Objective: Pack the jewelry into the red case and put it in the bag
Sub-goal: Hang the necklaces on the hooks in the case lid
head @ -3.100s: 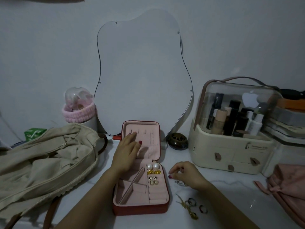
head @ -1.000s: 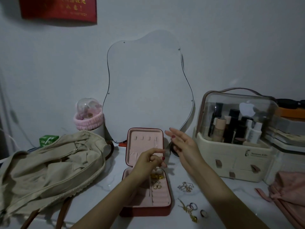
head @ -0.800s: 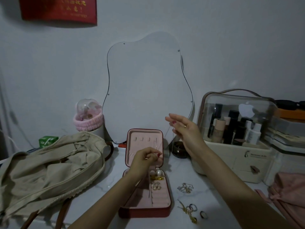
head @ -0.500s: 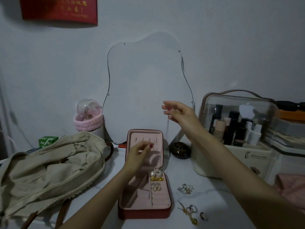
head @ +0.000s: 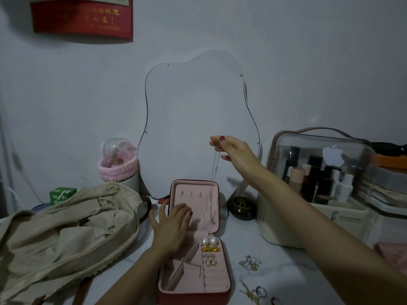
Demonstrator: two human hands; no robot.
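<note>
The red case [head: 193, 298] lies open on the table, its pink lid [head: 198, 194] upright. Pearl, gold and small stud earrings [head: 210, 249] sit in its right slots. My right hand [head: 231, 149] is raised above the lid, pinching the top of a thin silver necklace [head: 214, 170] that hangs down into the lid. My left hand [head: 170, 230] rests flat against the lid's lower left, thumb around its outer edge. The beige bag [head: 66, 230] lies slumped to the left.
Loose chains [head: 251, 263] and rings [head: 261, 292] lie on the table right of the case. A cosmetics organiser [head: 312, 194] stands at right, a dark round jar [head: 241, 208] behind the case, a wavy mirror [head: 196, 119] on the wall, a pink headband holder [head: 119, 164] at left.
My right hand has lifted the necklace higher, so the chain hangs straight. My left hand has dropped from the lid's hooks to press on the lid's lower left.
</note>
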